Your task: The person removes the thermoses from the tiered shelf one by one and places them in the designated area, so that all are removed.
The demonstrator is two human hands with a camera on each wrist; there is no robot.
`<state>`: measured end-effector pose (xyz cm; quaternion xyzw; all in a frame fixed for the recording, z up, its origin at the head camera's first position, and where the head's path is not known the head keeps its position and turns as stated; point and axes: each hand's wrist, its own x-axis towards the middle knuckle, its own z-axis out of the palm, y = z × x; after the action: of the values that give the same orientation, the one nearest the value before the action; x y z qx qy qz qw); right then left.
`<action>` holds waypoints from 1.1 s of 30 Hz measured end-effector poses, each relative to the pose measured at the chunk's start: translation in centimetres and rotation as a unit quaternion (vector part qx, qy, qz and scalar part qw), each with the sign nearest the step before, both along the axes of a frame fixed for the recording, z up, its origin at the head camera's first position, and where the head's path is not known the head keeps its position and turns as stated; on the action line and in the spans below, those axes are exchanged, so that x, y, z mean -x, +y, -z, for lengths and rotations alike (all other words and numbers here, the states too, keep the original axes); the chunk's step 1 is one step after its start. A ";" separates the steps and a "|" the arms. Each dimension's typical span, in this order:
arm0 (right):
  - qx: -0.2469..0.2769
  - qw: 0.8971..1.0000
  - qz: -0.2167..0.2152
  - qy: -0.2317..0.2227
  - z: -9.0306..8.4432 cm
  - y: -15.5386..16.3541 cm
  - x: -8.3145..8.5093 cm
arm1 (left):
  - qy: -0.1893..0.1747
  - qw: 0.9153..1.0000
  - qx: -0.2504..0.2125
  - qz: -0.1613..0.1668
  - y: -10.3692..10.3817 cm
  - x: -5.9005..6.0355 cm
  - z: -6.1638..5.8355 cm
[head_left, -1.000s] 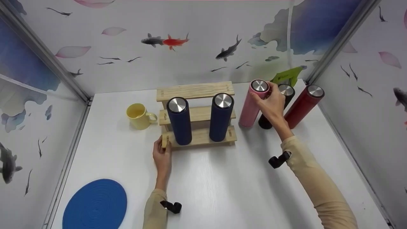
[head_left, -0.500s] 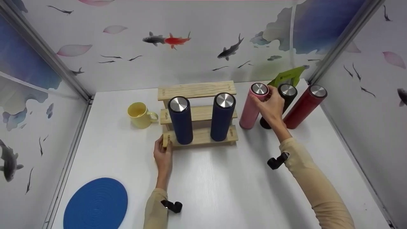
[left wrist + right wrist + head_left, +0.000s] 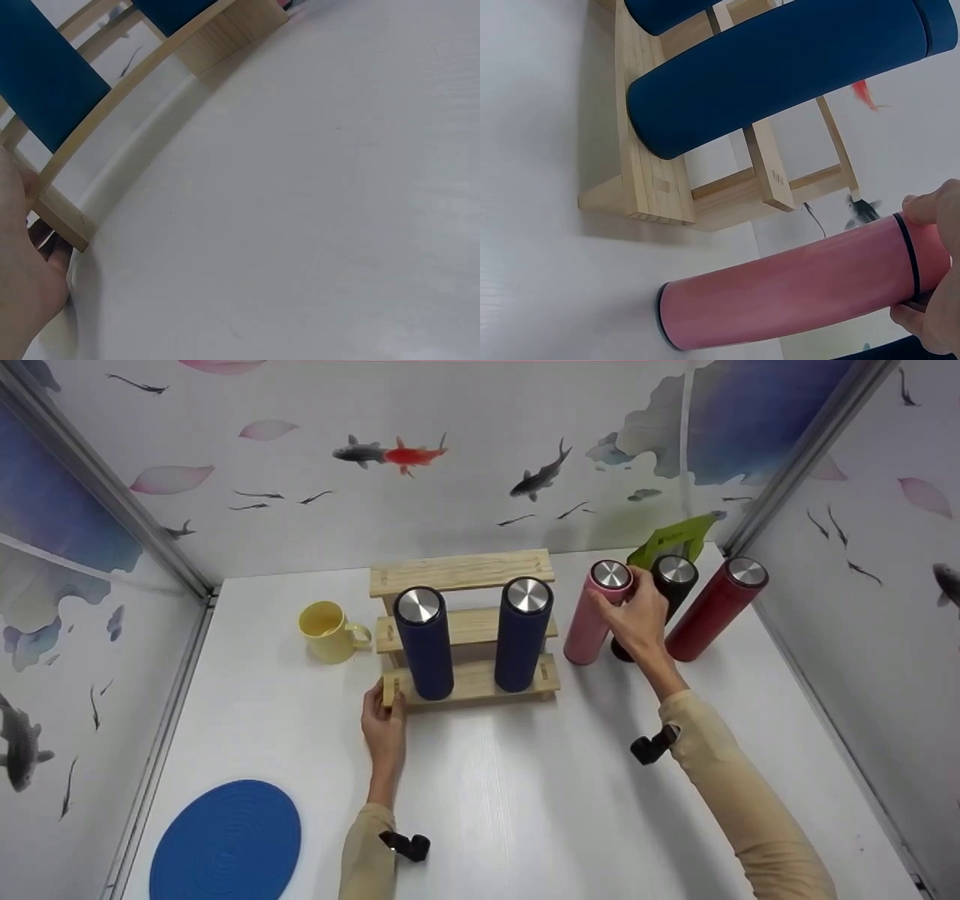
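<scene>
A three-tier wooden rack (image 3: 472, 680) stands in the middle of the table, with two dark blue thermos flasks, a left one (image 3: 426, 652) and a right one (image 3: 521, 641), upright on its lowest step. My left hand (image 3: 385, 727) grips the left end of that step, thumb in front; in the left wrist view its fingers (image 3: 58, 251) reach behind the rack's leg. To the right of the rack, my right hand (image 3: 641, 615) holds a pink thermos flask (image 3: 587, 626) around its lid. The right wrist view shows the flask's base (image 3: 669, 316) close over the tabletop.
A black flask (image 3: 677, 585), partly hidden by the right hand, and a red flask (image 3: 712, 611) stand at the right. Behind them leans a green pouch (image 3: 675, 540). A yellow mug (image 3: 328, 637) sits left of the rack, and a round blue mat (image 3: 229, 844) lies front left.
The right hand and the top of the pink flask have come slightly down and toward the front. The left hand keeps its hold on the rack.
</scene>
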<state>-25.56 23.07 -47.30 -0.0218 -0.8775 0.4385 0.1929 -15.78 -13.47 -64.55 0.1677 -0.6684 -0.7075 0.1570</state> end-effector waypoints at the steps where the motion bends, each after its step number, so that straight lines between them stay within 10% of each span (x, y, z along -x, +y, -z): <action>1: 0.000 1.000 0.000 0.001 0.0 0.1 0.0 | 0.001 1.000 0.000 -0.001 0.0 0.0 0.0; 33: 0.021 0.996 -0.048 0.068 -4.6 -1.6 -3.1 | 0.004 1.000 -0.029 -0.009 0.3 0.1 -0.4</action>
<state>-22.51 21.45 -42.68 0.0458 -0.8531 0.4659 0.2302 -15.92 -13.17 -64.18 0.1754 -0.6457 -0.7256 0.1607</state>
